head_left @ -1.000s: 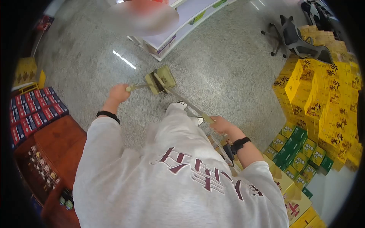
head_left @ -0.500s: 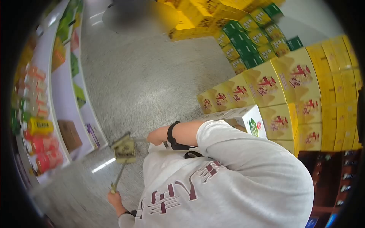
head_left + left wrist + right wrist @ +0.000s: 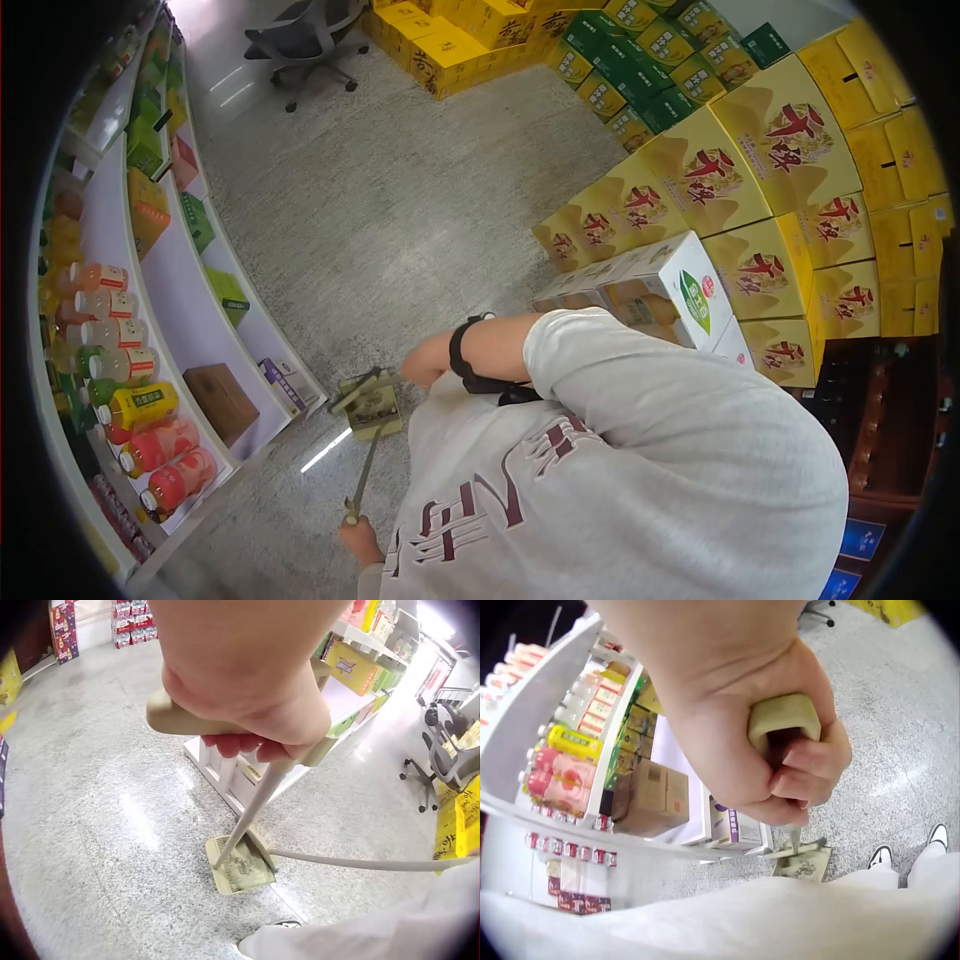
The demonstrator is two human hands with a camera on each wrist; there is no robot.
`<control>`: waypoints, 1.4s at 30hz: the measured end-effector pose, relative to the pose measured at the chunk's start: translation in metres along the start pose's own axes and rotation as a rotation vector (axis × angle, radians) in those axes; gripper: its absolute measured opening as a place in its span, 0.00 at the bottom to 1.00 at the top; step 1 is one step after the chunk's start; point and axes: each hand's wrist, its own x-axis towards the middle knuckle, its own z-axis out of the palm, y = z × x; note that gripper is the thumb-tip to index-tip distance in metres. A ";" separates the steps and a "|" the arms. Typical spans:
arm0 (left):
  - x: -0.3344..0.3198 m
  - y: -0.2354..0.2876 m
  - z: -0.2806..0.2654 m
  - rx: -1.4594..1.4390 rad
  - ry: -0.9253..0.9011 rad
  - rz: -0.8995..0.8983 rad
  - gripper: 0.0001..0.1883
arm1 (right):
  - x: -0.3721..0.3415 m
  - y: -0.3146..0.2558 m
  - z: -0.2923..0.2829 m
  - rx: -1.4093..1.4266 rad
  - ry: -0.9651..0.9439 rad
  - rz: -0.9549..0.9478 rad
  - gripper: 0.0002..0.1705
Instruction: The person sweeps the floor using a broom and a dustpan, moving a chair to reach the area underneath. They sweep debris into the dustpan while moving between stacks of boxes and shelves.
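Note:
My left hand (image 3: 247,697) grips the crosswise top of a pale long-handled dustpan (image 3: 253,879), its pole slanting down to the pan near the floor. Some dark debris shows in the pan, and teeth line one side. In the right wrist view my right hand (image 3: 428,362) curls round the looped end of a broom handle (image 3: 784,712). That handle (image 3: 360,862) runs across the left wrist view to the narrow broom head (image 3: 260,846), which overlaps the dustpan. In the head view the dustpan (image 3: 378,415) lies between both hands, beside the shelf corner.
A white shelf unit (image 3: 180,290) with bottles and cartons stands at the left. Yellow gift boxes (image 3: 700,180), green boxes (image 3: 640,75) and a white carton (image 3: 690,295) are stacked at the right. An office chair (image 3: 305,45) stands at the back on speckled floor.
The head view has swung to the right, bringing the shelf to the left and the yellow boxes nearer. Both hands keep hold of the broom and dustpan.

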 end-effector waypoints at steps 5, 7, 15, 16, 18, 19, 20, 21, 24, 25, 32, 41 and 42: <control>-0.006 0.015 -0.004 0.100 0.042 -0.038 0.10 | -0.040 0.068 -0.002 0.576 0.092 -0.019 0.02; -0.005 0.020 0.001 0.070 0.045 -0.014 0.10 | -0.095 0.087 -0.002 0.654 0.109 0.004 0.03; 0.041 0.174 -0.009 0.275 -0.032 -0.003 0.13 | -0.233 0.154 0.095 0.940 0.331 0.377 0.22; 0.050 0.205 -0.009 0.334 -0.076 0.038 0.13 | -0.233 0.163 0.104 1.027 0.402 0.419 0.20; 0.077 0.254 0.001 0.442 -0.134 0.136 0.13 | -0.231 0.190 0.111 1.130 0.485 0.451 0.18; 0.094 0.274 0.011 0.491 -0.148 0.193 0.13 | -0.229 0.205 0.113 1.022 0.544 0.532 0.16; 0.104 0.306 0.016 0.502 -0.151 0.248 0.14 | -0.228 0.221 0.115 0.911 0.602 0.612 0.14; 0.114 0.341 0.021 0.513 -0.154 0.303 0.14 | -0.228 0.238 0.119 0.925 0.613 0.605 0.14; 0.153 0.430 0.058 0.523 -0.180 0.407 0.14 | -0.245 0.281 0.117 0.917 0.840 0.734 0.13; 0.164 0.462 0.072 0.513 -0.192 0.416 0.14 | -0.262 0.290 0.104 1.001 0.785 0.796 0.13; 0.203 0.701 0.154 0.602 -0.292 0.634 0.14 | -0.296 0.403 0.104 1.010 0.826 1.036 0.14; 0.206 0.841 0.227 0.697 -0.351 0.767 0.14 | -0.280 0.487 0.107 0.535 0.297 0.766 0.13; 0.210 0.850 0.229 0.708 -0.349 0.779 0.13 | -0.271 0.484 0.110 0.549 0.293 0.770 0.13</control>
